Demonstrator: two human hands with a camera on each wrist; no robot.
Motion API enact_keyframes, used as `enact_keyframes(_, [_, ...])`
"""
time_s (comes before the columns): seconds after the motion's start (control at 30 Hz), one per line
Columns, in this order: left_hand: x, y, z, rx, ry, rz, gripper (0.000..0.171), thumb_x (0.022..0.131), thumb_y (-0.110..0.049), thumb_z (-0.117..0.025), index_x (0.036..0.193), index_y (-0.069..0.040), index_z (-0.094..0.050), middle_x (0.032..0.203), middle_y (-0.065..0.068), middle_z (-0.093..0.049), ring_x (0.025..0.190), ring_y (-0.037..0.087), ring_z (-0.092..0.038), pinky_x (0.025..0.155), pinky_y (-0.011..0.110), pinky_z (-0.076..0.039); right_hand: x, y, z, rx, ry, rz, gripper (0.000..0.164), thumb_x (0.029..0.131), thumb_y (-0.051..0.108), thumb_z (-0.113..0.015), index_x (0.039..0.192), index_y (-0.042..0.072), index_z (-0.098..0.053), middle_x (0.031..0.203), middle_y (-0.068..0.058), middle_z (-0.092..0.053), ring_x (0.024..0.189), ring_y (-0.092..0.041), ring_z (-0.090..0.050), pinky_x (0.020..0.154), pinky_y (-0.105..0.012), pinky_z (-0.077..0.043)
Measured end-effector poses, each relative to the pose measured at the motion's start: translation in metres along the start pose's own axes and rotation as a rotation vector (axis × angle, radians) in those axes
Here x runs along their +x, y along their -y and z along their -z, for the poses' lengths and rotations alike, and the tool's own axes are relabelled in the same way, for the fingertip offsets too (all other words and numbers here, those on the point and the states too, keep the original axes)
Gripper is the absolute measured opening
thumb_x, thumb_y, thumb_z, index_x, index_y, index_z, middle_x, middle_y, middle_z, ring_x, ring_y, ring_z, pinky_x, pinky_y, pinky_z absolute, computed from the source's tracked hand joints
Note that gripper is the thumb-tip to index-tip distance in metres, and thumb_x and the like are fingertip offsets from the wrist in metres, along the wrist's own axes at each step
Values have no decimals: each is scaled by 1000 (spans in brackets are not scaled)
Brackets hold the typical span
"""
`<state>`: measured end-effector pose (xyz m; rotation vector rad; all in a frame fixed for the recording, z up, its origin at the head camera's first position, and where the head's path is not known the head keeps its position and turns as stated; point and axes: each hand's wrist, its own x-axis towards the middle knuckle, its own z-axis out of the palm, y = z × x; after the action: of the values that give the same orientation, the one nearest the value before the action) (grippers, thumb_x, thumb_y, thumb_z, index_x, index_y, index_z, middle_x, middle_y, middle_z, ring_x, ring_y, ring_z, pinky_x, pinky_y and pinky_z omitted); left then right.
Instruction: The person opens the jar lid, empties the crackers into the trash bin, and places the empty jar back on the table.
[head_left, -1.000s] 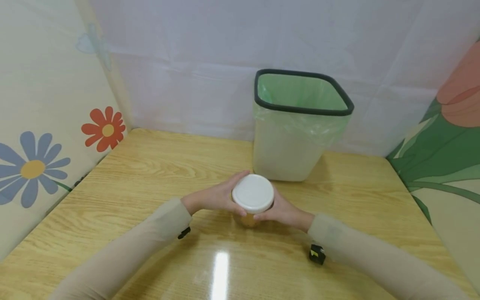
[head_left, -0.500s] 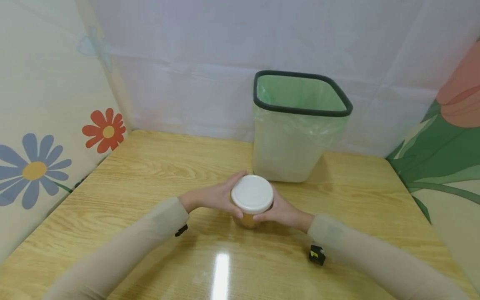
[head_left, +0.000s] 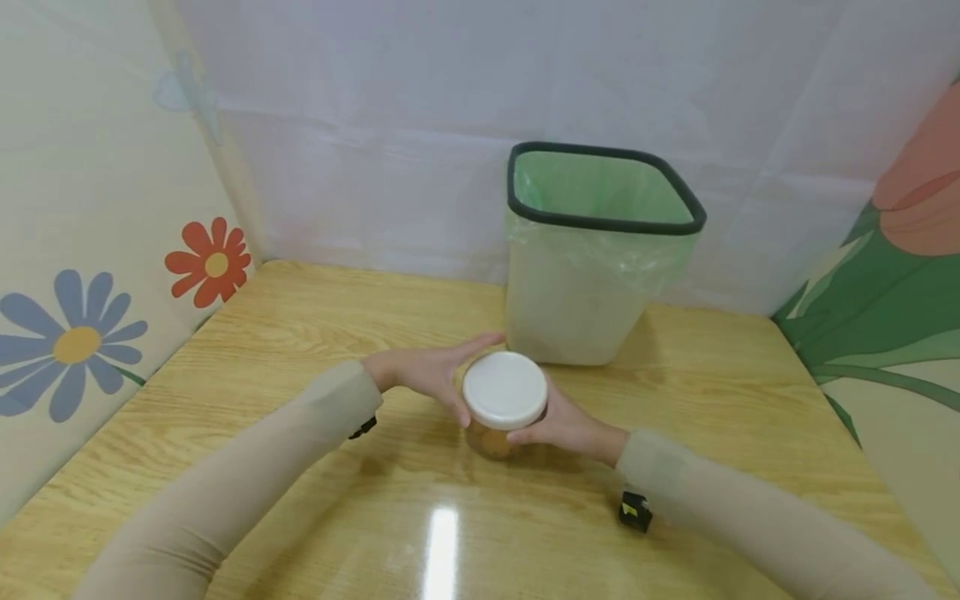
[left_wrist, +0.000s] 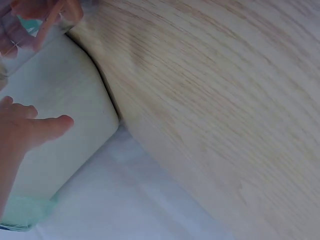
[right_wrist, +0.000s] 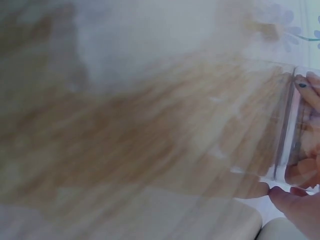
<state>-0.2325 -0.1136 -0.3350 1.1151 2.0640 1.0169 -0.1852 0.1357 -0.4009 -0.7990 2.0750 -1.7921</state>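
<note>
A clear jar (head_left: 491, 440) with a round white lid (head_left: 505, 388) stands on the wooden table just in front of the bin, brownish toward its base. My right hand (head_left: 572, 423) grips the jar from the right, thumb across its front; its other fingers are hidden behind it. On the opposite side my left hand (head_left: 431, 373) is spread, its thumb beside the lid's edge and its fingers reaching past the far side. In the left wrist view the fingers (left_wrist: 45, 131) extend apart from the jar (left_wrist: 30, 42). The right wrist view shows the jar wall (right_wrist: 286, 125) near the thumb.
A pale waste bin (head_left: 577, 292) with a dark rim and green liner stands right behind the jar. White cloth (head_left: 360, 125) hangs behind the table (head_left: 360, 533); floral panels (head_left: 75, 342) flank both sides.
My left hand has loosened from the jar: its thumb has drawn back from the front and the hand has risen slightly leftward. The right hand and jar have stayed nearly still.
</note>
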Motion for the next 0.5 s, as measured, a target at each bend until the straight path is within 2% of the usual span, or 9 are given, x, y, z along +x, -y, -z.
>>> enact_keyframes(0.27, [4,4,-1,-67,46,-27,140,60,-52,-87,154,2,2,160,20,-2,146,31,-5,116,53,-7,0,2,-2,-3,1,-6,105,71,12,-87,149,-2,-19,145,-21,-37,132,-33,-37,112,-47,-21])
enact_keyframes(0.5, [4,7,-6,-61,-7,22,123,72,-25,-88,155,-2,-2,161,15,-6,146,27,-10,116,50,-11,-1,6,-2,7,6,-11,106,72,14,-87,149,-3,-16,146,-23,-34,132,-34,-36,112,-47,-21])
